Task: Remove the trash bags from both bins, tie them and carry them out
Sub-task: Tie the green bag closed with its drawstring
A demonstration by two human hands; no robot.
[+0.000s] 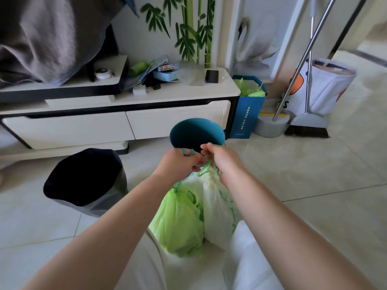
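Note:
Two trash bags hang in front of me, between my knees. The green bag (180,222) is on the left and the white bag (217,208) on the right. My left hand (178,162) and my right hand (222,160) pinch the teal drawstrings (206,165) above the bags, close together. Just behind my hands stands the teal round bin (194,132), unlined and empty inside. At the left, on the floor, stands the dark grey bin (88,181), its inside dark.
A white TV cabinet (117,120) runs along the wall behind the bins. Right of it stand a blue paper bag (245,114), a broom (307,126), a mop base (272,126) and a white basket (326,86). Tiled floor (314,174) lies open to the right.

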